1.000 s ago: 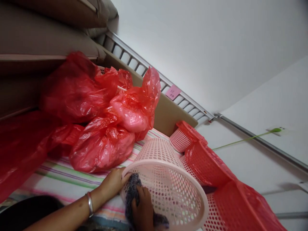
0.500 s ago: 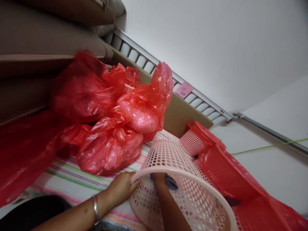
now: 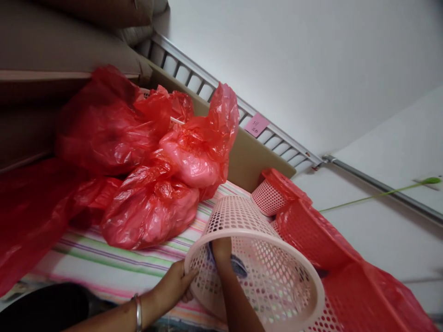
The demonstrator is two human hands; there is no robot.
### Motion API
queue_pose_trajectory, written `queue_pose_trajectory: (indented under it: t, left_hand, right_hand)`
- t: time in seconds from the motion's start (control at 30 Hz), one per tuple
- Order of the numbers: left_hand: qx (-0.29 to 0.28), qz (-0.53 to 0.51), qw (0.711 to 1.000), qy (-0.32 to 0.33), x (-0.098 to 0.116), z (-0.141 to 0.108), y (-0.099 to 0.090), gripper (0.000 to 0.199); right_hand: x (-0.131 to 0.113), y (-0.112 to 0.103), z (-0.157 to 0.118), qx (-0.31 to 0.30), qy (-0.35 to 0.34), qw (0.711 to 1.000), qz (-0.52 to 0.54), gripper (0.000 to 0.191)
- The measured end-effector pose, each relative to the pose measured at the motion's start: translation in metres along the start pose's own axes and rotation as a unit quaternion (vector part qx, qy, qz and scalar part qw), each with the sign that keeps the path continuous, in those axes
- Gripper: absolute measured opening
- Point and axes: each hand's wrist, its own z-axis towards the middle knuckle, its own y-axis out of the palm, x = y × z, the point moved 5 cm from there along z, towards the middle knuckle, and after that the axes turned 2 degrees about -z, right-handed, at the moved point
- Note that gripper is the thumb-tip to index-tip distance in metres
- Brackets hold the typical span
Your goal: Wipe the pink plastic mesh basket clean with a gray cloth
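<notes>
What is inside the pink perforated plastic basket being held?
The right hand, at a grey-blue cloth. The hand covers part of the cloth; the pink basket hides the fingers.

Left forearm (image 3: 110, 320) enters from bottom edge, left of center, slanting up and rightward. Left wrist (image 3: 149, 305) nearly straight. Left hand (image 3: 175, 283) in lower middle of frame, closed in grip: thumb (image 3: 190, 277) pointing right, fingers (image 3: 187, 295) curled below it. Right forearm (image 3: 238, 295) rises from bottom edge, right of left arm, leaning up and leftward. Right hand (image 3: 221, 250) near middle of frame, higher than left, back of hand partly visible, fingertips hidden. Hands apart, not touching.
</notes>
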Motion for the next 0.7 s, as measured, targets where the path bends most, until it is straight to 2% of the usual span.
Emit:
queue_pose_trajectory:
  t: [0.07,0.27,0.37,0.43,0.53,0.7]
  left_hand:
    - [0.012,0.008,1.0,0.013,0.004,0.003,-0.004,0.057]
    - [0.048,0.029,0.998,0.032,0.006,0.008,-0.015,0.056]
    - [0.052,0.041,0.997,0.045,0.009,0.007,-0.015,0.052]
    - [0.053,0.049,0.997,0.035,0.014,0.005,-0.016,0.051]
    - [0.052,0.097,0.993,0.036,0.033,0.001,-0.022,0.049]
    - [0.088,0.258,0.951,0.144,0.084,-0.007,-0.038,0.036]
  right_hand:
    - [-0.001,-0.001,-0.02,0.001,-0.004,1.0,0.0,0.022]
    - [-0.014,-0.007,-0.115,0.043,-0.083,0.994,0.057,0.025]
    - [-0.015,-0.008,-0.132,0.044,-0.098,0.991,0.074,0.027]
    - [-0.014,-0.008,-0.125,0.044,-0.105,0.991,0.067,0.03]
    - [-0.012,-0.005,-0.093,0.049,-0.106,0.993,0.03,0.032]
    - [-0.005,0.003,-0.016,0.024,-0.053,0.998,-0.033,0.033]
